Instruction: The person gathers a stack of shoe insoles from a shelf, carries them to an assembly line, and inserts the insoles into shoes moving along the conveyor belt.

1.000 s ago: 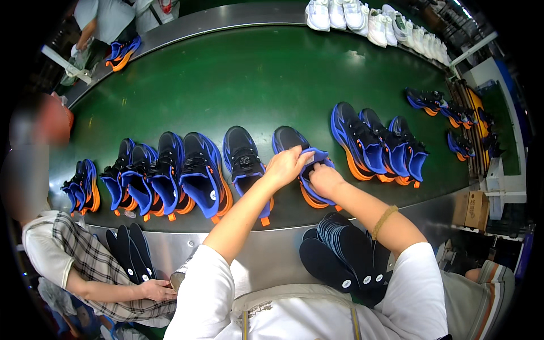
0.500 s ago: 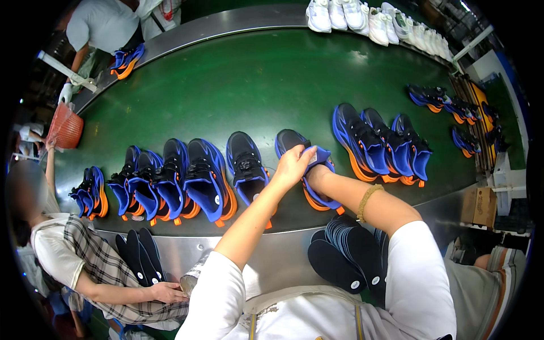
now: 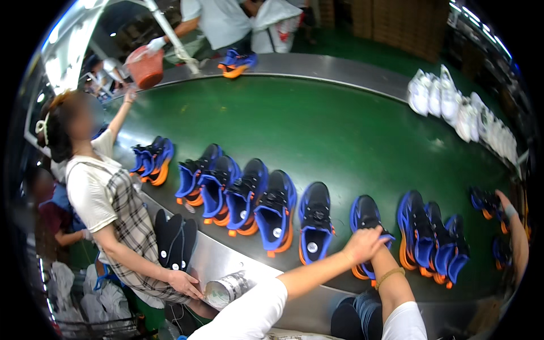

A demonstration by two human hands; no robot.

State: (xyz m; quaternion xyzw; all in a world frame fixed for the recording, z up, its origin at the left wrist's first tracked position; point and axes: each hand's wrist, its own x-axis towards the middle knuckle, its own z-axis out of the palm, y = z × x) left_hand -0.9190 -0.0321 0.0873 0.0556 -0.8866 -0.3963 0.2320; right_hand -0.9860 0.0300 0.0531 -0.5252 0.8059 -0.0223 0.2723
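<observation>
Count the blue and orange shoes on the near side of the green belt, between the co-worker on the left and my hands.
7: a pair far left, a cluster of four, one alone, then the shoe under both hands. Overlaps may hide more.

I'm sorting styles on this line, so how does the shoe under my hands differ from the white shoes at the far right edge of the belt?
The blue shoe is blue and black with an orange sole; the white shoes are all white. The blue shoe lies at the near edge, with both the left hand and right hand on it; the white shoes sit untouched in a row. All rest on the green belt.
</observation>
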